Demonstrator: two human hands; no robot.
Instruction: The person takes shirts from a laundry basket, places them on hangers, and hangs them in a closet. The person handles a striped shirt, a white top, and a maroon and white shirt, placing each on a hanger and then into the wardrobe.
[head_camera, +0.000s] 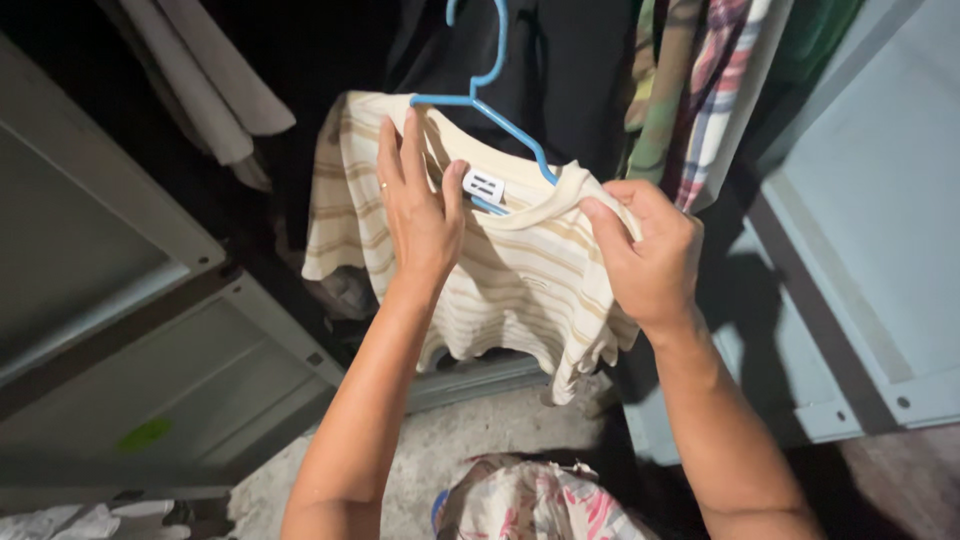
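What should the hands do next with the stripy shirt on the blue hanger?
Probably the right hand should tug the collar over the blue hanger's right arm: the striped shirt sits bunched there, while the left hand steadies the other side.

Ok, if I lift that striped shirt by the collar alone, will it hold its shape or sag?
Likely sag: the striped shirt already drapes in soft folds below the blue hanger. It looks thin and light, probably easy for the right hand to pinch. It may slide off the hanger's smooth wire unless the left hand steadies it.
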